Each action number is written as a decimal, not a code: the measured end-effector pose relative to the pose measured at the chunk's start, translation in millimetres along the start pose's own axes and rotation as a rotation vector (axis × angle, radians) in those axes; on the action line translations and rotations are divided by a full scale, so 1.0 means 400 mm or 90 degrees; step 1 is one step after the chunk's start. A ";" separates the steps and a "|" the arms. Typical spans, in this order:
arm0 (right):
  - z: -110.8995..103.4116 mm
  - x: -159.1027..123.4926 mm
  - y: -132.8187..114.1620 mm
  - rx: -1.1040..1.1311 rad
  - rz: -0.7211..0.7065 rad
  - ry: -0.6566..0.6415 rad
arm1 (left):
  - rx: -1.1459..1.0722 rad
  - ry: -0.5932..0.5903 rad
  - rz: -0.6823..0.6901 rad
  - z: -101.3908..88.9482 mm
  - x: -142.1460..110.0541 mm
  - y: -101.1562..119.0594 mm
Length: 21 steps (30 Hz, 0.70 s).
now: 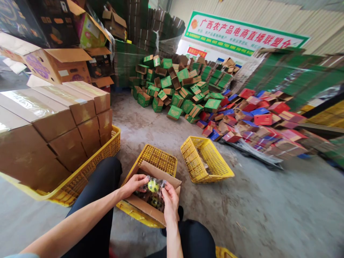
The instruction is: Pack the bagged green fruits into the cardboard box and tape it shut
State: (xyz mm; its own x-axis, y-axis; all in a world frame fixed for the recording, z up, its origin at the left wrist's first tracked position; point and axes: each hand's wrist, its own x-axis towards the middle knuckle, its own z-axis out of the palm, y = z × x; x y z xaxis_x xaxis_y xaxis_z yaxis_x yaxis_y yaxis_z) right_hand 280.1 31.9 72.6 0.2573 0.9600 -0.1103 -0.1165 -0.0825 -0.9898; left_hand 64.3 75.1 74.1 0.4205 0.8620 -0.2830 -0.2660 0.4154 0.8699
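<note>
Both of my hands hold a clear plastic bag [153,187] with a round yellow-green sticker on it and dark round items inside. My left hand [133,184] pinches the bag's left edge. At the bag's right edge, my right hand [170,200] grips it with closed fingers. The bag hangs just above an open brown cardboard box [150,208], which rests on a yellow plastic crate [158,157] between my knees. More dark items lie inside the box.
A second yellow crate [205,159] lies tilted on the concrete floor to the right. Sealed brown cartons [53,122] are stacked in a yellow crate on my left. Piles of green boxes [177,89] and red and blue boxes [255,114] cover the floor further back.
</note>
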 end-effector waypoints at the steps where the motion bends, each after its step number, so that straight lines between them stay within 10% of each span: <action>1: 0.000 0.000 0.001 0.003 0.002 -0.002 | 0.003 0.007 0.002 0.000 0.001 0.000; 21: 0.011 -0.009 -0.030 -0.037 0.036 -0.036 | -0.027 0.066 0.011 -0.007 0.010 -0.013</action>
State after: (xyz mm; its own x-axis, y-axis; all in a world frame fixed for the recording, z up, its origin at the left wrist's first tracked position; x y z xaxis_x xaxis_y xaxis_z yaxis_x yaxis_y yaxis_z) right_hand 276.3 30.4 85.2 0.1970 0.9668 -0.1630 -0.0735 -0.1512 -0.9858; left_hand 65.0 77.1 67.4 0.3239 0.8938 -0.3101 -0.3103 0.4100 0.8577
